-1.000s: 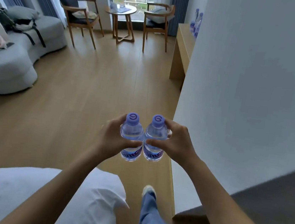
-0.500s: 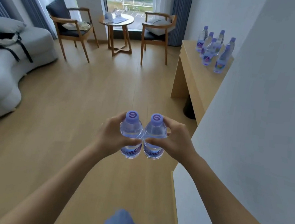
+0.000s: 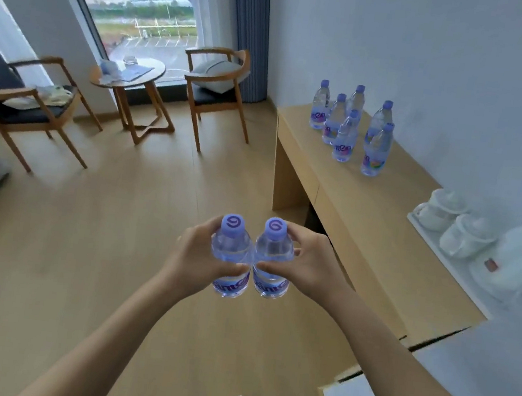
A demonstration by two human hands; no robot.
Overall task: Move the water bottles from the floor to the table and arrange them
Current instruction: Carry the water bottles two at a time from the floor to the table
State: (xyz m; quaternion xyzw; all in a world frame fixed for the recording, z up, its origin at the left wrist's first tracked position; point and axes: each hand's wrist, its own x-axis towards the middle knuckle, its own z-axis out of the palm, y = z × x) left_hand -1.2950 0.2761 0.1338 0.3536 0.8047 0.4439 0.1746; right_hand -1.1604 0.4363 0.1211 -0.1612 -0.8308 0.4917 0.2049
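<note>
Hands (image 3: 203, 256) gripping upright bottles (image 3: 232, 257)

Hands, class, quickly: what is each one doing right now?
Left hand: fingers curled round the left water bottle, held upright.
Right hand: fingers curled round the right water bottle, held upright.

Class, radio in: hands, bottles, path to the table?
Left hand and right hand each grip one bottle. Six bottles stand on table. Path looks open.
</note>
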